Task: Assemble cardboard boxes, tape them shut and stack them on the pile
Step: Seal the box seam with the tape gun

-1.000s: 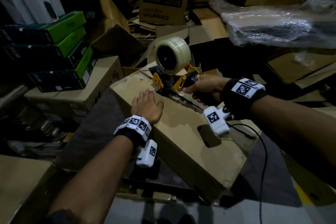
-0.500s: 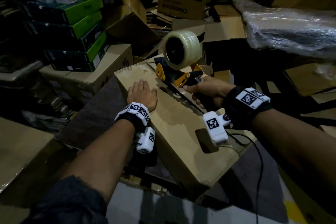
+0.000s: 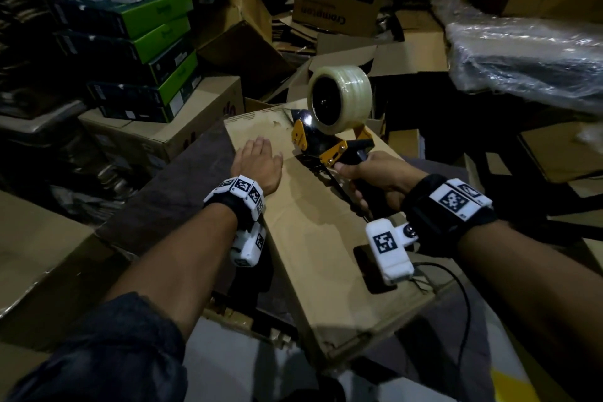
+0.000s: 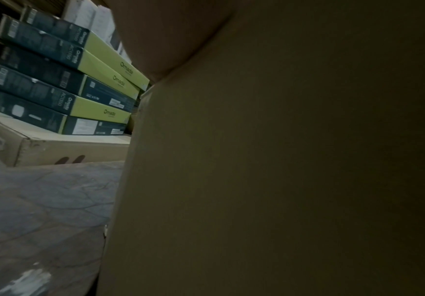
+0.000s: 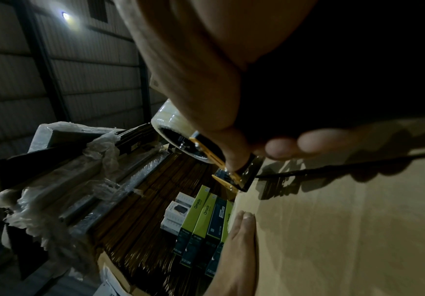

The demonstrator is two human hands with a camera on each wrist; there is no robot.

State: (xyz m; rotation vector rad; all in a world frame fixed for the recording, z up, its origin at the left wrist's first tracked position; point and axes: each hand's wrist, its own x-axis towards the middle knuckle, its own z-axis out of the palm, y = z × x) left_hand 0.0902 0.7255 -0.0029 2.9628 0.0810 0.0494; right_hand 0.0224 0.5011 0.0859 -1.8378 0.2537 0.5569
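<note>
1. Curled fingers (image 5: 315, 140) of the right hand (image 3: 378, 173) tight round the black handle of the tape gun (image 3: 329, 147), likely to pull it along the top.
2. Laid the left hand (image 3: 257, 161) flat on the cardboard box (image 3: 319, 254), with fingers (image 3: 261, 145) straight, close together and holding nothing. Pressed down, probably to keep the flap shut and stop the box sliding.
3. Set the box long-ways on a dark brown mat (image 3: 182, 186), between both arms.
4. Put the tape gun's nose down on the far part of the lid, by the dark crack between the flaps. Looked like the start of a tape line.
5. Carried the clear tape roll (image 3: 339, 98) up on top, free to spin.
6. Stacked green boxes (image 3: 156, 42) far off to the left, out of the way.
</note>
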